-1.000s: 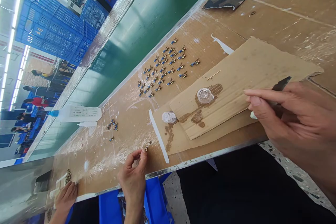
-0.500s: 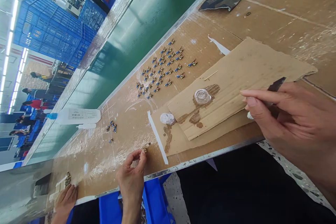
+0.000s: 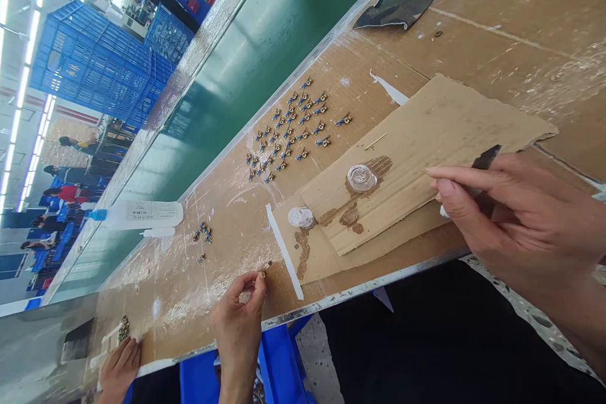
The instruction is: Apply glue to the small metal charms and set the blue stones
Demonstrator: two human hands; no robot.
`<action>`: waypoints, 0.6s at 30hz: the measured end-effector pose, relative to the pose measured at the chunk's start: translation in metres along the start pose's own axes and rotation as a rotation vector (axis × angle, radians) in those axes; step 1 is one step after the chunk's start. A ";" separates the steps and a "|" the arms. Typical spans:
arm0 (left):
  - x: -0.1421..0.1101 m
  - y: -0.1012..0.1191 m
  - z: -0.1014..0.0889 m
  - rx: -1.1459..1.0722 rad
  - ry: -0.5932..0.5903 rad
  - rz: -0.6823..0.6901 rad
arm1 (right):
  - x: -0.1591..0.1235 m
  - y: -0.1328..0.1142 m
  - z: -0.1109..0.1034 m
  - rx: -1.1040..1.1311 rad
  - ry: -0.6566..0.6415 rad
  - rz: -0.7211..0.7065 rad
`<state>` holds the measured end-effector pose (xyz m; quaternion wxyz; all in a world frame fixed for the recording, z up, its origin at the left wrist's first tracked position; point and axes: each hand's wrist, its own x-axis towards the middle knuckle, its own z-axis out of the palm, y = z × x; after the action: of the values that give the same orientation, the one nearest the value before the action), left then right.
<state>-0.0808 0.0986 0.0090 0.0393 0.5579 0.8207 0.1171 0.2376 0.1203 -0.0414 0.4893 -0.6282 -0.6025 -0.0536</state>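
Near the table's front edge, my left hand [image 3: 241,309] is closed, pinching a tiny brass-coloured piece [image 3: 264,274] between thumb and forefinger. Another tiny dark piece [image 3: 269,263] lies just beyond the fingertips. On the right, my right hand [image 3: 511,214] is closed with thumb and forefinger together, above the cardboard sheet [image 3: 473,120]. A dark, flat, pointed thing [image 3: 487,157] shows behind its forefinger; its kind and what the fingers grip are hidden. Between the hands, two round clear blobs, one on the upper cardboard [image 3: 362,178] and one at the lower sheet [image 3: 301,217], sit beside wet stains.
Several small blue-and-gold figures [image 3: 288,129] lie in rows beyond the cardboard; a smaller group [image 3: 202,233] lies left. A white bottle with blue cap [image 3: 142,214] is near the green belt [image 3: 255,44]. Another person's hand [image 3: 120,363] rests at the far left. Camouflage cloth [image 3: 407,0] lies at the back.
The view has shifted slightly. Both hands keep nearly the same pose and place, and the left still pinches the tiny piece.
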 end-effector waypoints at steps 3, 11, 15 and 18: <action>0.000 0.001 0.000 0.021 -0.008 0.041 | 0.000 0.000 -0.001 0.010 0.004 0.002; 0.000 0.002 -0.001 0.093 -0.025 0.247 | -0.001 0.002 0.003 0.092 0.040 -0.005; 0.003 0.005 -0.004 0.146 -0.059 0.364 | -0.003 0.004 0.004 0.108 0.089 -0.022; -0.001 0.000 -0.011 0.094 0.002 0.388 | -0.010 0.007 -0.005 0.114 0.189 -0.004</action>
<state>-0.0824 0.0965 0.0194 -0.0109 0.7066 0.7024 0.0847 0.2429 0.1116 -0.0488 0.5787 -0.5903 -0.5571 -0.0792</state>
